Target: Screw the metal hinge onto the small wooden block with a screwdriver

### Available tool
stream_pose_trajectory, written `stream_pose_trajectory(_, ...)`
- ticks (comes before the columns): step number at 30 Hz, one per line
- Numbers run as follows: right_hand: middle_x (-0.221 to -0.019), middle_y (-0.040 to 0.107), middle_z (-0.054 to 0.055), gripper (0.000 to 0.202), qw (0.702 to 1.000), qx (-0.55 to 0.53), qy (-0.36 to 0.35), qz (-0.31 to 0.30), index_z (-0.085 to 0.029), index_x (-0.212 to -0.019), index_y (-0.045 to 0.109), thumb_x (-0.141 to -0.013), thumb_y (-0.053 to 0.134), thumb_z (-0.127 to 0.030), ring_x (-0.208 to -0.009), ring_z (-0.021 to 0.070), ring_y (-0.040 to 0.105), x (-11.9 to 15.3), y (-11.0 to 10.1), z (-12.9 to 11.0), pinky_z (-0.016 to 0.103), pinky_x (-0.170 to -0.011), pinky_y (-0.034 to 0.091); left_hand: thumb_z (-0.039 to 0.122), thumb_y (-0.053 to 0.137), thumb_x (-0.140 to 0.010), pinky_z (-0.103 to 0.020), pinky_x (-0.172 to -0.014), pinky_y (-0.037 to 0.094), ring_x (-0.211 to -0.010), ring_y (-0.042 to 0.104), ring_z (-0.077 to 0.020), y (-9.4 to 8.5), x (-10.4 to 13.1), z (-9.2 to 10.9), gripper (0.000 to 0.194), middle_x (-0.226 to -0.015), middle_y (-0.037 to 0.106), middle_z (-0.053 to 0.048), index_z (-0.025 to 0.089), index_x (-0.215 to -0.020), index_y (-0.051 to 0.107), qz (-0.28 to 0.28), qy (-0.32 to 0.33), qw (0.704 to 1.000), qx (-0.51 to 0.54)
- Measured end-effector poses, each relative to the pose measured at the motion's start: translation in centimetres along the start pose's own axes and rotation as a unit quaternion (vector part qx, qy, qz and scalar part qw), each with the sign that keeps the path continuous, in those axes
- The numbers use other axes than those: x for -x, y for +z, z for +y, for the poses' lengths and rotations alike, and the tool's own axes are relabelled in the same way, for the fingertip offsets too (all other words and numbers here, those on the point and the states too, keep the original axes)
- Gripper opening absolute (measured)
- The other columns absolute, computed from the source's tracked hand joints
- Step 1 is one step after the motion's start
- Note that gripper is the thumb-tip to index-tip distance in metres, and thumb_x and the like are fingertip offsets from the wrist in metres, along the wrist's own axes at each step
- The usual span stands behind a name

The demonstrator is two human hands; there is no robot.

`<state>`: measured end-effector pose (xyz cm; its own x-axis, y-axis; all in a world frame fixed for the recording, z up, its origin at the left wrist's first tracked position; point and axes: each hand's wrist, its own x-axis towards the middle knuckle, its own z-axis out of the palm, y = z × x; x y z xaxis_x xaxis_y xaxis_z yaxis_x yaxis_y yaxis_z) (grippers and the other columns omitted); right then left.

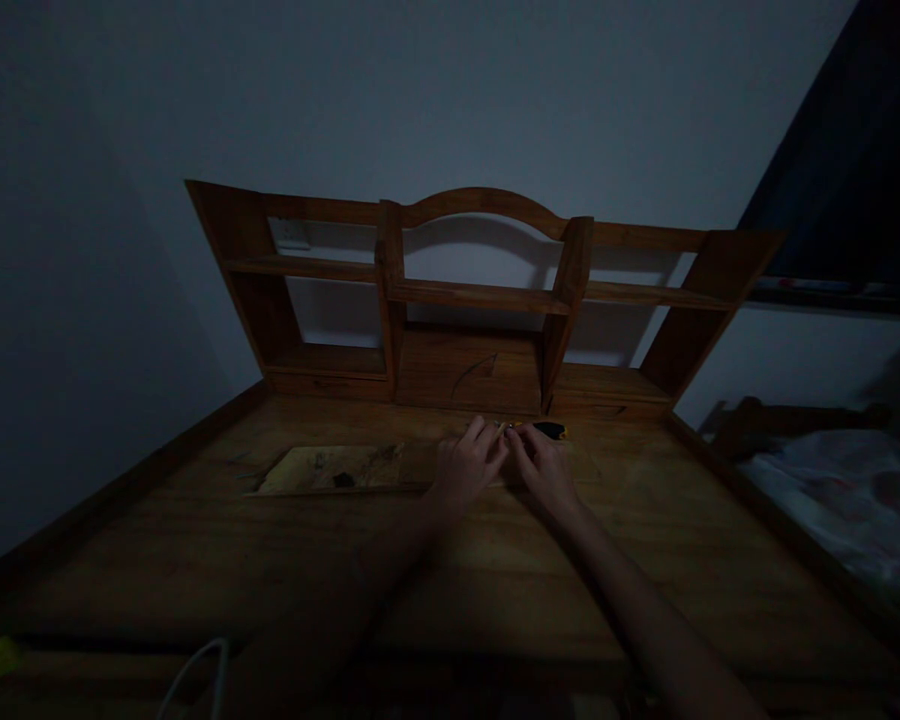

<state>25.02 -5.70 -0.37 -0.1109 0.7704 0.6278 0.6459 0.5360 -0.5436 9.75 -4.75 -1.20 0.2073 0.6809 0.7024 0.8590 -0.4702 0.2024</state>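
Left hand: bare, back upward, fingers curled; thumb and forefinger drawn together, pinching a small pale piece too small and dim to identify.

Right hand: bare, fingers bent inward, thumb and forefinger closed on the same small pale piece from the other side. The fingertips of the two hands nearly meet; the piece sits between them, partly hidden.

Black-and-yellow elongated object, perhaps a tool handle: lying just beyond the right hand's knuckles and to their right; contact with that hand cannot be told.

Long flat pale-yellow strip with dark stains and a ragged end: extending left from beside the left hand.

Brown wooden desk with raised side edges: beneath both hands, reaching well to either side.

Brown wooden shelf unit with an arched top rail: behind the hands, its middle section straight ahead of them. A thin dark curved line marks its lower middle panel.

White looped cord: nearer the wearer, well left of the left hand.

Pale crumpled cloth: far right of the right hand, past the desk's edge.
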Motion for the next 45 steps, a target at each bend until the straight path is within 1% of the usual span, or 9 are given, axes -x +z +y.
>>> stream_pose_trajectory(9,-0.09,0.068,0.005,0.017,1.0,-0.019,0.013,-0.015,-0.023,-0.099,0.056,-0.098,0.045,-0.036,-0.078,0.0189,0.064,-0.01,-0.15,-0.58,0.028,-0.068,0.045,0.034,0.047,-0.097,-0.025,-0.063,0.043,-0.075,0.064,-0.0151,-0.14,-0.12,0.02,0.024,-0.103,0.067,-0.006,0.021,-0.099,0.067,-0.007,-0.012,1.0,0.006)
stream_pose_trajectory(14,-0.085,0.068,0.003,0.017,0.999,-0.012,0.029,-0.009,-0.023,-0.102,0.055,-0.097,0.047,-0.037,-0.07,0.0177,0.063,0.07,-0.06,-0.74,0.027,-0.063,0.044,0.034,0.047,-0.097,-0.025,-0.061,0.042,-0.074,0.063,-0.015,-0.19,-0.16,-0.02,0.023,-0.101,0.067,-0.005,0.022,-0.1,0.067,-0.004,-0.016,1.0,0.0)
stream_pose_trajectory(16,-0.083,0.067,0.003,0.018,1.0,-0.004,0.031,-0.003,-0.023,-0.099,0.056,-0.097,0.046,-0.038,-0.07,0.0179,0.062,0.1,-0.01,-0.63,0.028,-0.063,0.044,0.033,0.048,-0.097,-0.025,-0.062,0.043,-0.074,0.063,-0.0153,-0.19,-0.14,0.01,0.023,-0.103,0.067,-0.005,0.022,-0.101,0.067,-0.001,-0.019,1.0,0.0)
stream_pose_trajectory(20,-0.086,0.068,0.004,0.022,1.0,0.01,0.008,0.0,-0.023,-0.091,0.058,-0.099,0.042,-0.036,-0.077,0.0196,0.064,0.06,0.15,-0.27,0.029,-0.07,0.044,0.033,0.049,-0.096,-0.026,-0.065,0.044,-0.078,0.064,-0.0165,-0.22,-0.09,0.1,0.023,-0.105,0.068,-0.006,0.023,-0.107,0.067,-0.005,-0.017,1.0,0.011)
stream_pose_trajectory(25,-0.092,0.069,0.005,0.02,1.0,-0.008,0.008,-0.01,-0.023,-0.095,0.057,-0.099,0.042,-0.036,-0.081,0.0196,0.065,-0.01,0.29,-0.22,0.029,-0.072,0.046,0.034,0.047,-0.097,-0.026,-0.063,0.044,-0.078,0.064,-0.0166,-0.4,-0.13,0.18,0.026,-0.104,0.067,-0.005,0.025,-0.109,0.067,-0.017,-0.024,1.0,0.009)
stream_pose_trajectory(28,-0.089,0.068,0.005,0.018,1.0,-0.012,0.016,-0.006,-0.023,-0.095,0.056,-0.098,0.044,-0.036,-0.079,0.0193,0.065,0.01,0.3,-0.36,0.028,-0.07,0.046,0.033,0.048,-0.097,-0.026,-0.064,0.043,-0.078,0.064,-0.0164,-0.58,-0.2,0.23,0.026,-0.103,0.067,-0.006,0.024,-0.111,0.067,-0.023,-0.026,0.999,0.009)
stream_pose_trajectory(34,-0.083,0.069,0.004,0.018,1.0,0.002,0.024,-0.001,-0.022,-0.1,0.056,-0.096,0.047,-0.037,-0.069,0.0187,0.063,0.03,0.17,-0.54,0.027,-0.062,0.044,0.033,0.048,-0.097,-0.025,-0.063,0.042,-0.077,0.064,-0.0155,-0.76,-0.31,0.3,0.023,-0.101,0.066,-0.005,0.023,-0.103,0.069,-0.024,-0.031,0.999,0.014)
stream_pose_trajectory(39,-0.084,0.069,0.005,0.024,1.0,0.014,0.011,-0.003,-0.022,-0.092,0.058,-0.098,0.042,-0.038,-0.073,0.0195,0.065,-0.02,0.08,-0.37,0.028,-0.066,0.044,0.034,0.047,-0.097,-0.025,-0.064,0.043,-0.08,0.064,-0.0156,-0.56,-0.24,0.2,0.025,-0.105,0.066,-0.004,0.025,-0.109,0.067,-0.029,-0.03,0.999,0.019)
stream_pose_trajectory(45,-0.088,0.07,0.005,0.022,1.0,0.018,0.008,-0.006,-0.022,-0.094,0.057,-0.099,0.041,-0.036,-0.079,0.0205,0.066,0.04,0.17,-0.18,0.029,-0.071,0.044,0.034,0.048,-0.097,-0.025,-0.065,0.043,-0.08,0.064,-0.0157,-0.38,-0.19,0.14,0.025,-0.106,0.066,-0.005,0.025,-0.111,0.067,-0.019,-0.03,0.999,0.021)
